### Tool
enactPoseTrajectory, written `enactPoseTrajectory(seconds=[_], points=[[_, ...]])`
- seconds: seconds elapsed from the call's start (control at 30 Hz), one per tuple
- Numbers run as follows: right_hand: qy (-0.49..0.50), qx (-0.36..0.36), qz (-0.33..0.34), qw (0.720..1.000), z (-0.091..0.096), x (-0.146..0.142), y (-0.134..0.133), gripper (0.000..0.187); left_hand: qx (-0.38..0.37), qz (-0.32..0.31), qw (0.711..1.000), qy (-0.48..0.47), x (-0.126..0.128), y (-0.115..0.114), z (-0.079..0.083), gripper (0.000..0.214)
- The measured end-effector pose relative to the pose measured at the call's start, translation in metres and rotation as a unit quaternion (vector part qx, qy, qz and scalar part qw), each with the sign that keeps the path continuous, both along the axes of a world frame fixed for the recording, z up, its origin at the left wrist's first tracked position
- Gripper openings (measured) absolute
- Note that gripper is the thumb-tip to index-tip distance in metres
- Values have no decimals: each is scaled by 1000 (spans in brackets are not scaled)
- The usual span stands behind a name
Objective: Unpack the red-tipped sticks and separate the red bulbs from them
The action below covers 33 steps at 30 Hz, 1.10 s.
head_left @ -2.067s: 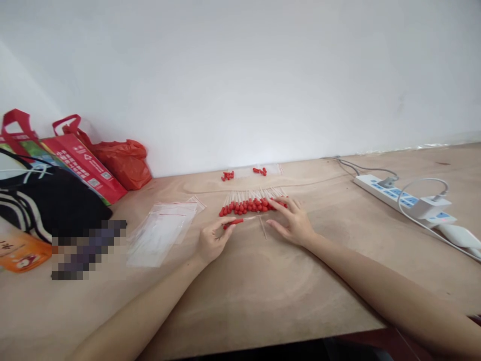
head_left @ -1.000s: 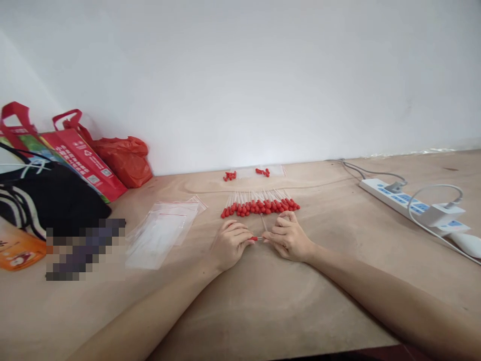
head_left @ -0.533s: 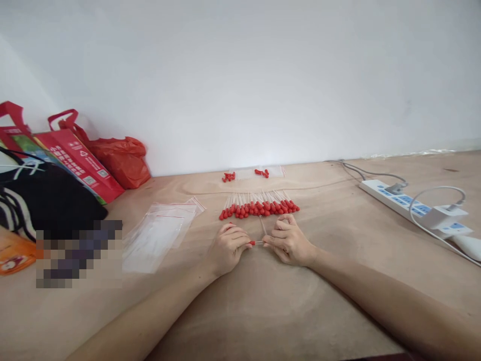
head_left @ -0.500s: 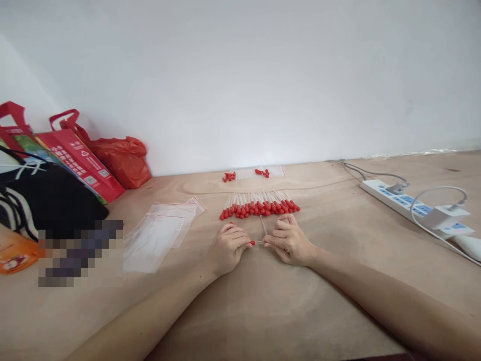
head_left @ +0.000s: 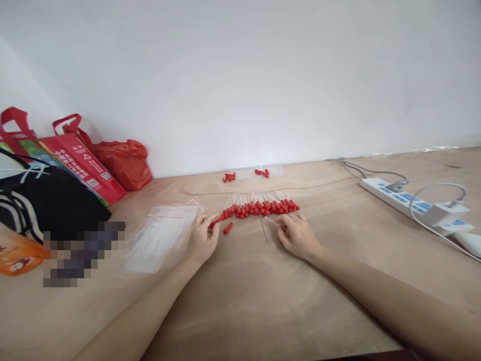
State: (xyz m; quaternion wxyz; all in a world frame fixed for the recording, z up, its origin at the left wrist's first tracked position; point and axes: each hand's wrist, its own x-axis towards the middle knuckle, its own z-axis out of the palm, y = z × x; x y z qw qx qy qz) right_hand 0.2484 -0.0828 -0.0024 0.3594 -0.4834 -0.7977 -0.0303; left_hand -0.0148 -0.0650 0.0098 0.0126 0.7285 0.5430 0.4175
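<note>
My left hand (head_left: 203,239) is closed at the left end of a row of droppers (head_left: 259,207), thumb and fingers pinching a red rubber bulb (head_left: 216,221). Whether a tube is attached to that bulb is hidden. Just right of these fingers lies a loose red bulb (head_left: 228,228). My right hand (head_left: 298,234) rests low on the wooden table by the row's right half, its fingers closed around a thin clear tube that juts out to the left. Another thin clear tube (head_left: 265,231) lies between the hands, below the row.
Behind the row, small red bulbs (head_left: 229,177) lie by a clear bag (head_left: 276,171). Flat zip bags (head_left: 158,240) are left of my left hand. Shopping bags (head_left: 82,163) and a black bag (head_left: 52,205) stand far left. A power strip (head_left: 391,193) with cables is at right.
My hands have moved apart: the left went leftward to the row's end, the right slightly right. The red-bulbed piece between them is gone from there. A loose bulb now shows.
</note>
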Motion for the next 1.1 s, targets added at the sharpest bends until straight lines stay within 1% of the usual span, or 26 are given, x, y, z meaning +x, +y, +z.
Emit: enactPoseTrajectory(seconds=[0.07,0.13,0.27,0.43,0.57,0.73,0.87,1.03,1.1], points=[[-7,-16,-5,1000,-1,-3,1,10,-36,5,999,-24,-1,3,-1,23],[-19,-26,-9,999,-2,-7,2,10,-68,0,997,-40,0,5,0,19],[-31,-50,-4,998,-3,-14,1,11,-130,-39,989,-63,4,7,1,20],[-41,-68,14,997,-1,-17,-4,20,-167,-64,980,-92,4,7,0,26],[-65,-68,25,995,2,-16,-6,27,-193,-77,969,-130,3,7,-2,30],[-74,-46,28,996,5,-15,-8,32,-188,-59,970,-143,2,8,0,34],[-69,-47,18,996,6,-16,-9,35,-189,-52,971,-135,1,9,2,35],[-35,-46,4,998,5,-14,-7,30,-173,-33,977,-123,0,8,2,31],[-15,-49,0,999,4,-12,-5,28,-149,-19,984,-94,1,9,3,28]])
